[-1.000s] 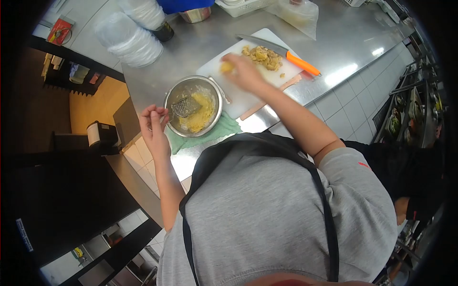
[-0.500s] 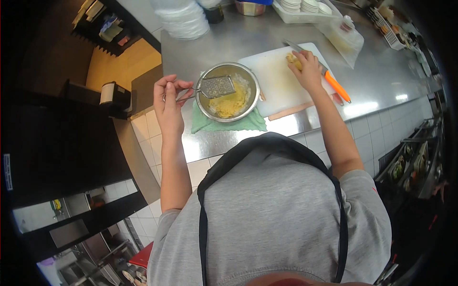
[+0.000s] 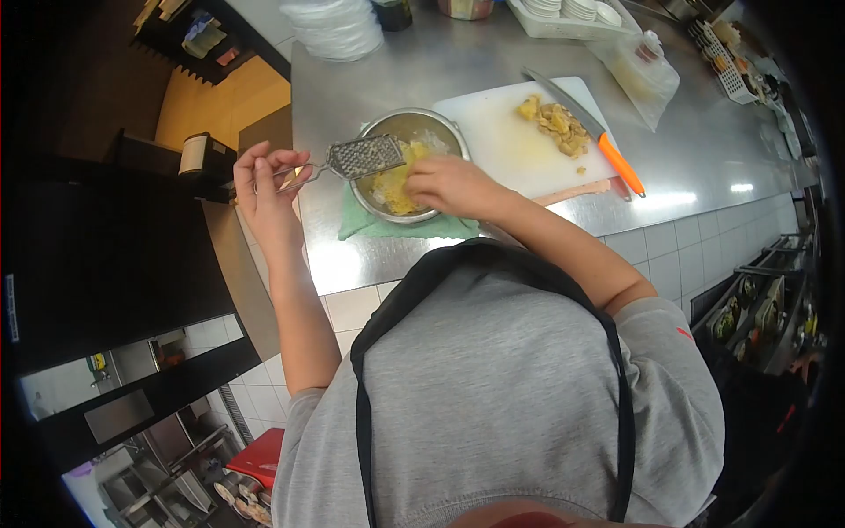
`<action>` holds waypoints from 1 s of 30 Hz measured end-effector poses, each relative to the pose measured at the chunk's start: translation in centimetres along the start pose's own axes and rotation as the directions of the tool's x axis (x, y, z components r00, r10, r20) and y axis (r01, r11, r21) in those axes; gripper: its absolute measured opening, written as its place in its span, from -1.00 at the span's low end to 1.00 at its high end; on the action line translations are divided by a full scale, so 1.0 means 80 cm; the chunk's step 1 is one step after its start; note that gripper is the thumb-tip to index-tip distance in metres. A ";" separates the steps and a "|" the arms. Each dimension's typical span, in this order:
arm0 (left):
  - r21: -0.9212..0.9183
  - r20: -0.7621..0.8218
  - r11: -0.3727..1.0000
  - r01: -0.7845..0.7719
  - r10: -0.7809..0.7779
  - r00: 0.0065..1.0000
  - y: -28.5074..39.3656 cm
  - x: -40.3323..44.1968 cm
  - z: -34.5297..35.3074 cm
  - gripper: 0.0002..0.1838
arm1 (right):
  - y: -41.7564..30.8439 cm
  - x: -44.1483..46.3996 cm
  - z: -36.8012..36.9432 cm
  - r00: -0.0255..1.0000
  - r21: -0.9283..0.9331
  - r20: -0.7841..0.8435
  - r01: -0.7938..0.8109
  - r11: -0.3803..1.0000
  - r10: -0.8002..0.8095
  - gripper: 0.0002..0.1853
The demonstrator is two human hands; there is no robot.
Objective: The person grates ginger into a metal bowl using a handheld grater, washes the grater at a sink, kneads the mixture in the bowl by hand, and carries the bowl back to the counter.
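My left hand (image 3: pixel 271 189) is closed round the wire handle of a metal grater (image 3: pixel 365 157), which is tilted over the left side of a steel bowl (image 3: pixel 451 129). Inside the bowl lies a yellow grated mass (image 3: pixel 393 188) with some whitish, translucent material. My right hand (image 3: pixel 451 186) reaches over the bowl's right rim, its fingers bent together at the yellow mass. Whatever is between those fingertips is hidden. On the white cutting board (image 3: pixel 493 141) rests a heap of yellow-brown pieces (image 3: pixel 562 128) that look like ginger, beside a knife (image 3: pixel 607 145) with an orange handle.
A green cloth (image 3: pixel 361 224) lies under the bowl on the steel table (image 3: pixel 422 62). Stacked clear plastic containers (image 3: pixel 333 31) stand at the back left. A bag of pale contents (image 3: pixel 641 75) and a tray of small white dishes (image 3: pixel 563 25) are at the back right.
My right hand has moved left from the heap on the board into the bowl, uncovering the heap. The grater has shifted left in view, still in my left hand.
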State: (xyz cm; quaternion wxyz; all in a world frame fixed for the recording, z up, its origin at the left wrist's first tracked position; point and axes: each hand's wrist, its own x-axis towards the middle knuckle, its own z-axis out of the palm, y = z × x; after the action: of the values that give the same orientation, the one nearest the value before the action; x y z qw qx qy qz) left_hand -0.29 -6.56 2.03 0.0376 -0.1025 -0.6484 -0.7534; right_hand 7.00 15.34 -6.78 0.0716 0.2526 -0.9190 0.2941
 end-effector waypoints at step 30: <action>0.036 -0.125 0.984 -0.173 0.176 0.976 0.004 -0.010 0.000 -0.79 | 0.005 0.064 0.017 0.964 -0.155 0.266 0.028 0.987 0.014 -0.59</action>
State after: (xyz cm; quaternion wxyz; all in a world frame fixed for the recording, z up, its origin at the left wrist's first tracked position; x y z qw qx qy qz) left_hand 0.53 -6.69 2.19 0.1461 -0.1099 -0.6426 -0.7441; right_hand 2.38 12.68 -6.68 -0.0315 0.2865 -0.9397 0.1838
